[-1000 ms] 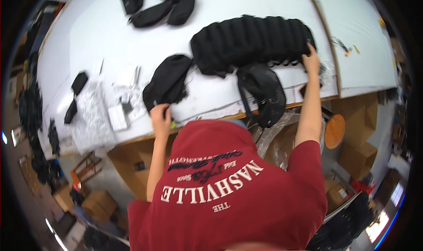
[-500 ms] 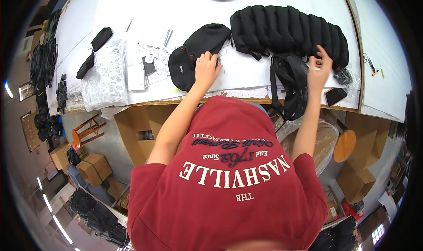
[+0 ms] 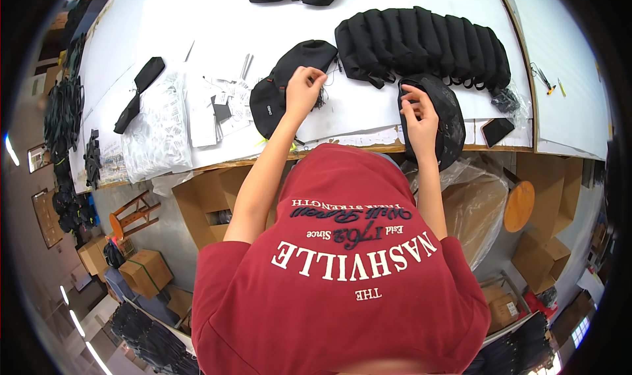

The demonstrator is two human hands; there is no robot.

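Observation:
My left hand (image 3: 304,88) pinches the upper edge of a black cap (image 3: 280,92) that lies flat on the white table (image 3: 217,19), with thin threads or a tag string at the fingertips. My right hand (image 3: 416,115) grips a second black cap (image 3: 447,121) that hangs partly over the table's front edge. Just behind both hands lies a long row of stacked black caps (image 3: 421,42). My red printed shirt fills the lower part of the view.
Clear plastic bags (image 3: 158,128), paper tags (image 3: 220,105) and a black strap (image 3: 138,92) lie to the left. A dark phone (image 3: 497,130) sits at the right edge. Cardboard boxes (image 3: 210,204), a plastic-lined bin (image 3: 477,200) and a wooden stool (image 3: 131,214) stand below the table.
My left hand has lifted from lying flat on the left cap to pinching its upper edge. My right hand has come in from the row's right end onto the cap at the table edge.

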